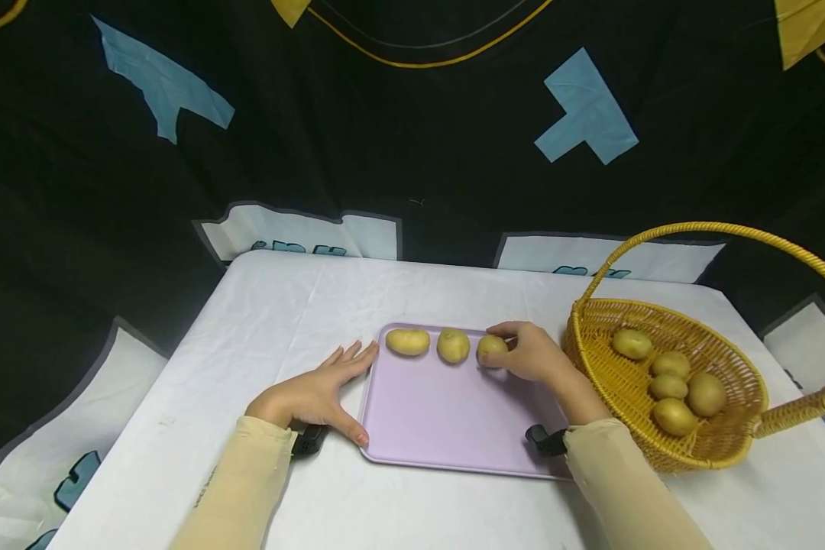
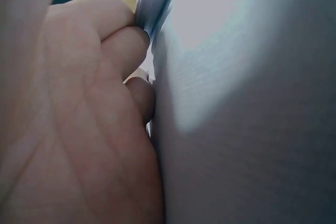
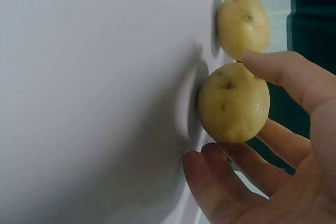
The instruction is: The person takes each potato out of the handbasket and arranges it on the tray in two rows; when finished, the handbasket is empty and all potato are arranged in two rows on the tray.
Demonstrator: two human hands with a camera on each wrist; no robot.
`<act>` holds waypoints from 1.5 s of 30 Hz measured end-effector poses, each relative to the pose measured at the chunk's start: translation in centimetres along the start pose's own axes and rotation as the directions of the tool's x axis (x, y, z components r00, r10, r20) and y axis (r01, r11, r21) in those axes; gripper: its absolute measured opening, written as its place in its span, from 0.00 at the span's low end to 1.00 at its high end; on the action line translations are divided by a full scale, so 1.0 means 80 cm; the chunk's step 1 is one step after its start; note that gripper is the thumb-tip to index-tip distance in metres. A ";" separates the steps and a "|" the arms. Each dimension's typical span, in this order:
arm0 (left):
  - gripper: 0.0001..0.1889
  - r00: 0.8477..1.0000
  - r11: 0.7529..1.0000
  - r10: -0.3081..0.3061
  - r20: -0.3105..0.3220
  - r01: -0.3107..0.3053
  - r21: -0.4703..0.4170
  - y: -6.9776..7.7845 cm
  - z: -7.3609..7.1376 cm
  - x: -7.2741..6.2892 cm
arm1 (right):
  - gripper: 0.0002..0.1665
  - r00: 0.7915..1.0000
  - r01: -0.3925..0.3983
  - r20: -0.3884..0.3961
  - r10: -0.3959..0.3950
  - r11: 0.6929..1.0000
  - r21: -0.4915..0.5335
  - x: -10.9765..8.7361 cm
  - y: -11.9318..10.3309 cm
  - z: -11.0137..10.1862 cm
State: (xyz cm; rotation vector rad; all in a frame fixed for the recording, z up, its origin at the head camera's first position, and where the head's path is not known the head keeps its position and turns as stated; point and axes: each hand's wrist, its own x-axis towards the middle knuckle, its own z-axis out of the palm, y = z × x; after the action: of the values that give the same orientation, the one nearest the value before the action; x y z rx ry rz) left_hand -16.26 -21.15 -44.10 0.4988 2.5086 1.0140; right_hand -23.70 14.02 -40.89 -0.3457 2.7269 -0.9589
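Observation:
On the lilac tray (image 1: 440,420), three potatoes form a row along the far edge. The left one (image 1: 408,341) is oblong, the middle one (image 1: 453,345) rounder. My right hand (image 1: 532,353) holds the third potato (image 3: 233,103) at the row's right end, thumb on one side and fingers curled on the other. In the right wrist view this potato sits close against the tray surface. My left hand (image 1: 323,389) lies with spread fingers at the tray's left edge, forefinger and thumb right at the rim. Its palm (image 2: 79,108) fills much of the left wrist view.
A yellow wicker basket (image 1: 584,367) with a tall arched handle (image 1: 715,227) stands right of the tray, with several potatoes (image 1: 706,394) inside. A white cloth (image 1: 385,504) covers the table. Behind it hangs a black patterned curtain (image 1: 412,153).

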 end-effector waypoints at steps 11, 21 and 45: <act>0.75 1.000 1.000 -0.006 -0.005 0.006 -0.006 -0.002 0.000 0.001 | 0.44 0.995 0.096 -0.053 -0.088 0.980 0.177 -0.021 0.006 -0.026; 0.74 1.000 1.000 -0.001 -0.009 0.001 0.000 0.000 0.000 0.000 | 0.43 0.992 0.113 -0.076 -0.100 0.974 0.194 -0.066 0.018 -0.090; 0.74 1.000 1.000 0.001 -0.003 -0.001 0.012 -0.001 -0.001 0.000 | 0.39 0.992 -0.049 -0.119 0.035 0.992 -0.120 -0.175 0.147 -0.147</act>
State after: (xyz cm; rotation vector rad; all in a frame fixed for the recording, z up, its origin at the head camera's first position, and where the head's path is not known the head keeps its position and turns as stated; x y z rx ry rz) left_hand -16.32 -21.21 -44.10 0.5027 2.5191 1.0017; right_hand -15.61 33.92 -37.57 -0.2595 2.8953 -0.8274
